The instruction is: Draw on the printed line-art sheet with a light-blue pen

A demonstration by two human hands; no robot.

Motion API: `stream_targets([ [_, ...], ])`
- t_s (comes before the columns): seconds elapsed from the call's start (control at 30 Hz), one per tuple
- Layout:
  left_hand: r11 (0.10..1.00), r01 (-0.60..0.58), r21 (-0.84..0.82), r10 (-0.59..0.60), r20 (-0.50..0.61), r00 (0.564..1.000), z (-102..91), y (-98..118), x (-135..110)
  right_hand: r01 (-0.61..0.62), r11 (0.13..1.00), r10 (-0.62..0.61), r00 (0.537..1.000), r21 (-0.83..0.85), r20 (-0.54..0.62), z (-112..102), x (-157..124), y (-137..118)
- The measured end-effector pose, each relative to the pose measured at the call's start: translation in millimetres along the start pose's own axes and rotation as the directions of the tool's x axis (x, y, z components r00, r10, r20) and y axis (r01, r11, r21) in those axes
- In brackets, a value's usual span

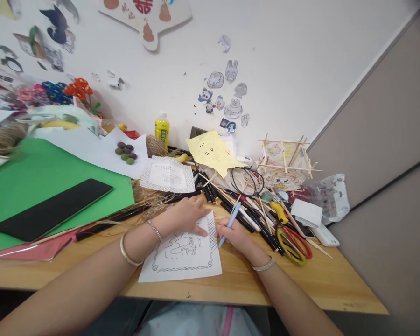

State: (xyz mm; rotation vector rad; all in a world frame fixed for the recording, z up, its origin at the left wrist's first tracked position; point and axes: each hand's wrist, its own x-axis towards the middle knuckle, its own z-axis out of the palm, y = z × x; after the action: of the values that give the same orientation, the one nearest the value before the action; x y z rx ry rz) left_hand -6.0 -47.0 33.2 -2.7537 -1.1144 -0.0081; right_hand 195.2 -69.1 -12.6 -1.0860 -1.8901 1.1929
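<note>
Bare forearms (pixel 80 284) are stretched in from 8 and 4 o'clock over a wooden table (pixel 322 280), where an ink drawing (pixel 184 249), taken here as the clock's centre, is laid near the front edge. At 12 o'clock it is covered by the left hand (pixel 186 215), its thumb spread from the fingers. Between 2 and 3, a blue pen (pixel 230 224) is pinched between thumb and fingers of the right hand (pixel 238 235), its tip held at the cross-hatched right border; whether paper is touched cannot be told. Border work seems to be the step in hand; for the next stroke, a steadied sheet and a finely guided tip are called for. Beyond, scissors (pixel 307 249) are laid at 3, markers (pixel 266 233) are strewn towards 2, a smaller drawing (pixel 168 175) is set at 12, and a bottle (pixel 162 129) is stood farther back.
</note>
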Motion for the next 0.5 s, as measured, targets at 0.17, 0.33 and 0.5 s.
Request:
stream_targets([
  [0.17,0.997,0.072,-0.013,-0.072,0.034,0.997,-1.2,-3.6,-0.4,-0.004,1.000,0.006,0.998,0.031,-0.059,0.8,1.3,3.3],
  [0.33,0.995,0.097,-0.008,-0.097,0.062,0.993,-0.8,-6.9,-1.0,0.037,0.999,-0.037,0.996,0.008,-0.083,3.6,3.1,5.2],
  [0.5,0.996,0.091,0.001,-0.091,0.043,0.995,0.1,-2.8,-1.1,0.054,0.999,-0.054,0.997,0.000,-0.054,5.7,1.9,2.8],
])
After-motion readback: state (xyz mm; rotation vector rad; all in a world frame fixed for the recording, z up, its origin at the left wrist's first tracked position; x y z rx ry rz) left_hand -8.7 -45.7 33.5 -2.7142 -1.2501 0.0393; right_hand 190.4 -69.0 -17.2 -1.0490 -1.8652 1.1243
